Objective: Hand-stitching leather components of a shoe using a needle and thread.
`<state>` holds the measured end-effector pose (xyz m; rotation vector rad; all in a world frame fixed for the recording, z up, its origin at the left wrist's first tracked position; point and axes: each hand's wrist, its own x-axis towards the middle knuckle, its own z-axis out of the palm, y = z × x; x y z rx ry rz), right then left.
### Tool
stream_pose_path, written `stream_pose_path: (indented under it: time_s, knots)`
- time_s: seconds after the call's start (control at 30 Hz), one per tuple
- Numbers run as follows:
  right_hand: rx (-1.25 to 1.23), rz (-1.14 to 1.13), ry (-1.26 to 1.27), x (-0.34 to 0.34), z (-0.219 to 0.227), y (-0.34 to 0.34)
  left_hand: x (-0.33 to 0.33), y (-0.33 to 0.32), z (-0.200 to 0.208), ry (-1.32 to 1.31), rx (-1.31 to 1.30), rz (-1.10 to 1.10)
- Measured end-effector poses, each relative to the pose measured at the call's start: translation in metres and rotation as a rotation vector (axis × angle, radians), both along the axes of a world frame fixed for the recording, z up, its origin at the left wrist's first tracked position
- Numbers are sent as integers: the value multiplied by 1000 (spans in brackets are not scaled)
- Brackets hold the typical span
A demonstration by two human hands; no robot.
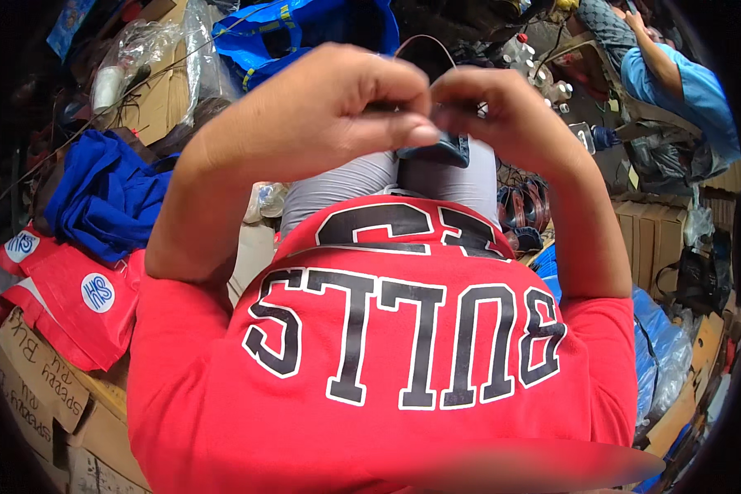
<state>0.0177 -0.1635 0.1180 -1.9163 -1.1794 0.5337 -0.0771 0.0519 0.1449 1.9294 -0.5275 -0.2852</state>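
My left hand (pixel 376 103) and my right hand (pixel 487 100) are raised close together above my lap, backs up and fingers curled inward. Both are closed, with their fingertips nearly meeting. Whatever may be pinched between them is hidden, and the left fingers are a little blurred. Just below the hands, a dark, glossy leather-like piece (pixel 443 151), perhaps part of a shoe, rests on my grey trousers (pixel 346 185). Its upper part is covered by the hands.
Blue cloth (pixel 107 193) and red bags (pixel 82 305) lie at the left over cardboard boxes (pixel 41 370). A blue bag (pixel 305 33) sits ahead. Brown shoes (pixel 525 206) are by my right leg. Another person in a blue shirt (pixel 675 95) is at the far right.
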Motion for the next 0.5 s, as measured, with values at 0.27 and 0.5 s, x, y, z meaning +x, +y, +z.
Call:
stream_pose_path:
  time_s: [0.27,0.5]
  knots:
    - [-464,32,-540,-16,60,-66,26,-1,9,-378,-56,74]
    - [17,-343,-1194,-20,22,-71,83,-65,-50,-526,-205,94]
